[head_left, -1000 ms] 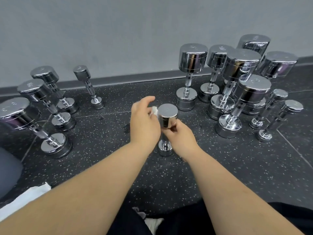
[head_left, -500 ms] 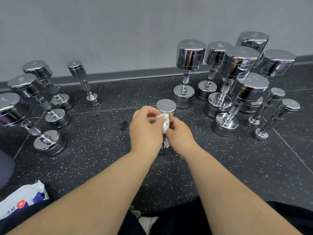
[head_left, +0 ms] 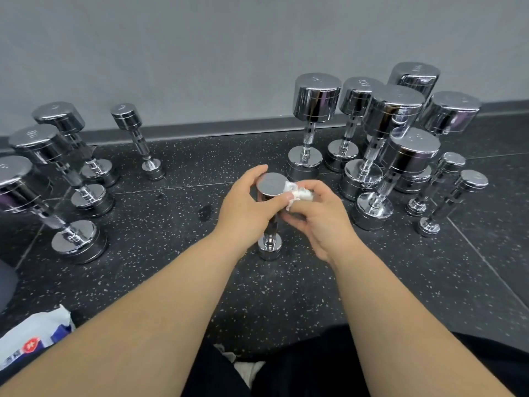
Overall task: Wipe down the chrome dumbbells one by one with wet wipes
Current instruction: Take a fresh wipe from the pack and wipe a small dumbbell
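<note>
Small chrome dumbbell stands upright on the speckled floor, centre, between a left cluster and a right cluster of larger dumbbells. Left hand wraps its upper head, fingers curled behind, thumb across the front. Right hand pinches a crumpled wet wipe against that head's right side. Both forearms are extended. Wipe pack lies lower left.

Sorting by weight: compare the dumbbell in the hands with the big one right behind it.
The held dumbbell is slim, small-headed; the big dumbbell has a far wider head. The left hand grips the held dumbbell while the right hand presses a wet wipe to it; the big dumbbell stands untouched. Both are chrome and upright.
</note>
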Available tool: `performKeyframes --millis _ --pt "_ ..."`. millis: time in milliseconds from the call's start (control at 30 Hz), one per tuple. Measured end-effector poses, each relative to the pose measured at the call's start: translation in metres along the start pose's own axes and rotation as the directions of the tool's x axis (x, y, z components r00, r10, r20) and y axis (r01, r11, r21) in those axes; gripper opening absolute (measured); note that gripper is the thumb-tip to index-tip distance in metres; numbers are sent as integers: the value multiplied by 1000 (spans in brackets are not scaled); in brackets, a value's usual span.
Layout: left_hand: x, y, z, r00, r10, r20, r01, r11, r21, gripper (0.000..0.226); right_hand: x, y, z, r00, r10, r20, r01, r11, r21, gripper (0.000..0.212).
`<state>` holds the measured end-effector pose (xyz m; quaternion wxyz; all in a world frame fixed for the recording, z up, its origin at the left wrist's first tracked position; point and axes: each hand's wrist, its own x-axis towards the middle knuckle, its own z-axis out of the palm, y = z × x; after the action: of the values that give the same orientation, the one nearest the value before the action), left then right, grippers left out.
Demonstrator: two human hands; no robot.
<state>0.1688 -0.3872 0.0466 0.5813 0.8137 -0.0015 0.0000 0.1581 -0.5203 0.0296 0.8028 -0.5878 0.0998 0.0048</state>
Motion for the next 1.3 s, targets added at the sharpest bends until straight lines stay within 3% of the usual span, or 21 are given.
performKeyframes --millis 100,233,333,533,600,767,900,967,1067,1167,1300 --pt "3 -2 0 1000 -15 21 15 1000 -10 61 6 4 6 977 -141 -160 82 941 -329 29" --pt "5 -6 0 1000 -13 26 13 1000 16 60 15 9 4 951 -171 -259 18 863 -505 30" --pt "5 -4 -3 999 -20 36 19 1000 21 65 9 5 4 943 -178 -282 9 858 -513 30" --pt "-3 12 -20 985 -90 146 89 996 19 71 -13 -29 11 889 -328 -319 124 844 -522 24" --pt "-7 20 -30 980 -110 164 111 994 2 63 -27 -34 19 895 -353 -272 135 796 -590 35" --pt "-20 40 -72 994 -70 80 83 980 -179 17 -42 -52 66 906 -418 -60 229 607 -761 25" --pt "-26 50 -126 998 20 -64 -34 974 -223 15 -39 -66 142 904 -404 142 347 494 -798 18" --pt "-29 48 -165 984 25 -177 -60 978 -197 7 -36 -64 185 905 -380 192 376 502 -779 12" --pt "-35 36 -230 950 2 -312 -44 991 -129 18 -37 -49 252 908 -313 280 411 525 -745 6" --pt "-46 15 -288 904 -1 -427 24 999 47 29 -45 -27 313 884 -273 380 468 533 -705 11" --pt "-70 -25 -365 805 6 -593 180 950 254 12 -61 12 392 847 -172 503 508 542 -670 11"
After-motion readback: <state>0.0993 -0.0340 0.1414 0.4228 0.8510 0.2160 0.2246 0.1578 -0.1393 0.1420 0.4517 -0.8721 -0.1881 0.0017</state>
